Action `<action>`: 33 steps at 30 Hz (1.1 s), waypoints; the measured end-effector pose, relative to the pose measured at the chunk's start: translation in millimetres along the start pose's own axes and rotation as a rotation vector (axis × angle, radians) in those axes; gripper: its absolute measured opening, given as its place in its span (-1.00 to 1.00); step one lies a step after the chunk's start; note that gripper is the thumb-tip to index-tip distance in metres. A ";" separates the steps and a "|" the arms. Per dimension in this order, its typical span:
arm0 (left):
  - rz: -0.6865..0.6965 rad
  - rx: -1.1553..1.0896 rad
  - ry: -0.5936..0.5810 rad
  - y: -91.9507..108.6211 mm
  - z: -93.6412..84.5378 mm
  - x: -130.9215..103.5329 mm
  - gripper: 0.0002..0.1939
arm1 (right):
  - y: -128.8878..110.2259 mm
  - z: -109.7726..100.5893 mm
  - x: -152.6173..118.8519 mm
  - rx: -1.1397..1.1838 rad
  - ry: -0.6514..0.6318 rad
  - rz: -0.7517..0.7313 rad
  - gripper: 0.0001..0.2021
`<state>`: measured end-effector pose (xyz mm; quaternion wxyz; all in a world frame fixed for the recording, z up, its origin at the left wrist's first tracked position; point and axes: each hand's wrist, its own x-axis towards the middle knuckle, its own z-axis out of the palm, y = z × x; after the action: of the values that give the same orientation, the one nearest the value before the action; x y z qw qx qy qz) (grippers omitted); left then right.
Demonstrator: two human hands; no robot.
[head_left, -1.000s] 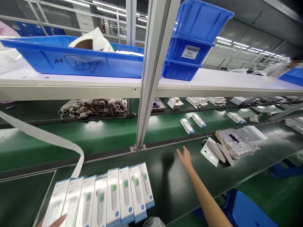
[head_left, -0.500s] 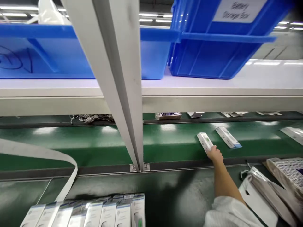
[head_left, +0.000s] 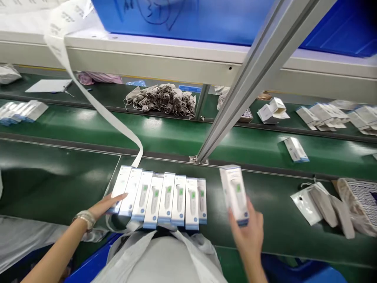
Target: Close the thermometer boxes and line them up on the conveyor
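Several white boxes (head_left: 167, 198) with thermometer pictures stand side by side in a row on the dark green bench, close to my body. My left hand (head_left: 110, 202) rests at the row's left end, fingers stretched over the leftmost boxes. To the right of the row, my right hand (head_left: 250, 228) holds a single white box (head_left: 235, 192) above the bench, thumb and fingers on its lower sides. A strip of printed white labels (head_left: 100, 108) hangs from the shelf down behind the row's left end.
A slanted metal post (head_left: 235, 98) rises behind the bench to the shelf (head_left: 147, 59) holding blue bins (head_left: 191, 19). One box (head_left: 296, 149) lies on the green conveyor (head_left: 165, 131). Grey pouches (head_left: 324, 204) lie at right, and tangled cords and pouches (head_left: 165, 98) sit beyond.
The view has swung left and down. My right hand has come back from the conveyor to the bench with a box in it. My left hand has come into view on the row.
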<state>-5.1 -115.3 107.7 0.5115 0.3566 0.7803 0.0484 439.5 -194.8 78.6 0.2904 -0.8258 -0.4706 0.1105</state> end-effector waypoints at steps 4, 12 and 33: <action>0.021 -0.159 -0.096 -12.5 0.5 10.2 -0.22 | -34.2 41.9 -82.0 -0.049 -0.179 0.019 -0.32; 0.455 -0.226 0.265 -89.2 17.5 24.5 -0.36 | -17.1 43.1 -84.9 0.467 0.012 0.250 -0.53; 0.592 0.502 -0.288 -172.6 11.5 3.4 -0.66 | -170.5 115.7 -184.2 0.392 -1.097 -0.834 -0.62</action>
<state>-83.8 -244.6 23.7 0.4768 0.6824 0.5520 -0.0488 167.1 -240.1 68.0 0.1731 -0.3354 -0.7967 0.4721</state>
